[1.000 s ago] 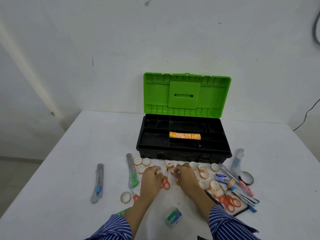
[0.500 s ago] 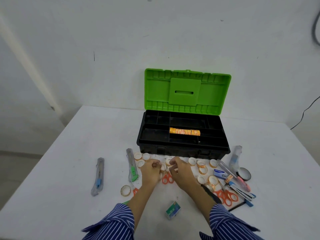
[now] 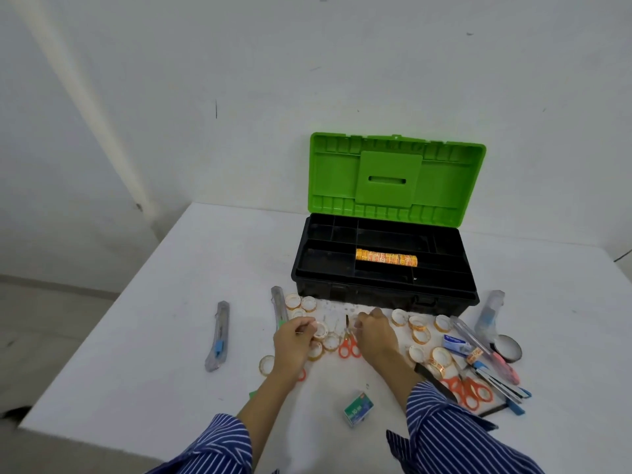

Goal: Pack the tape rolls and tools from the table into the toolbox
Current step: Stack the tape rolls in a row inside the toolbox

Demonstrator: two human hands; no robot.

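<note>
tape rolls [image 3: 418, 323], small clear ones with orange-printed cores, lie scattered on the white table [image 3: 143, 336] just in front of the black toolbox with the green lid [image 3: 393, 179] standing open; one long orange-printed stack of rolls [image 3: 386, 258] already sits in a middle compartment. left hand [image 3: 293, 342] pinches one small roll [image 3: 320, 329] with curled fingers. right hand [image 3: 376, 333] is curled over the table, can't tell if it's gripping anything. two grey utility knives [image 3: 218, 333], three orange-handled scissors [image 3: 349, 347] that i can count, a green staple box [image 3: 358, 408], pens and a black tape roll [image 3: 509, 348] piled at right.
</note>
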